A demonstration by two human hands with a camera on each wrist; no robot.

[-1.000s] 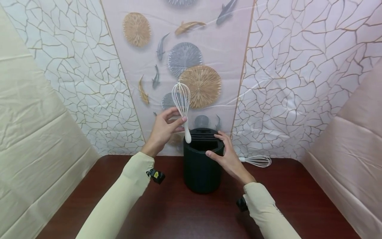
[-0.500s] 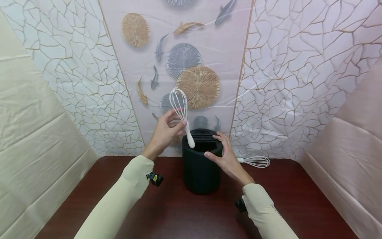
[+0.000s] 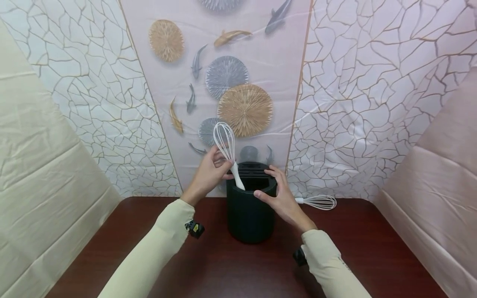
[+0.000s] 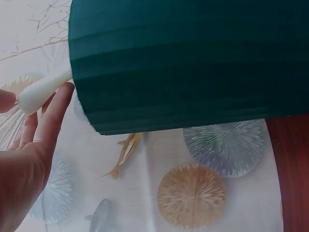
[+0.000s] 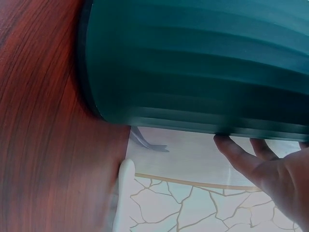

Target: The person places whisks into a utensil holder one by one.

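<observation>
A dark green utensil holder (image 3: 250, 219) stands upright, its round top split by slots at the back and a wide opening in front. My left hand (image 3: 208, 176) pinches a white whisk (image 3: 235, 167) where the handle meets the wires. The whisk tilts wires up, and its handle end dips into the front opening; in the left wrist view the handle (image 4: 46, 89) passes behind the holder's rim. My right hand (image 3: 283, 198) steadies the holder from the right, thumb at the front rim and fingers farther back. The right wrist view shows those fingertips (image 5: 224, 140) touching its ribbed side.
A second white whisk (image 3: 320, 202) lies on the dark red wooden table (image 3: 238, 269), right of the holder and near the back edge. Patterned cloth (image 3: 335, 103) hangs directly behind the table. Beige cloth panels (image 3: 48, 165) flank both sides.
My left hand has lowered the whisk, bringing its handle end from the left rim down into the front opening. The right hand has stayed on the holder.
</observation>
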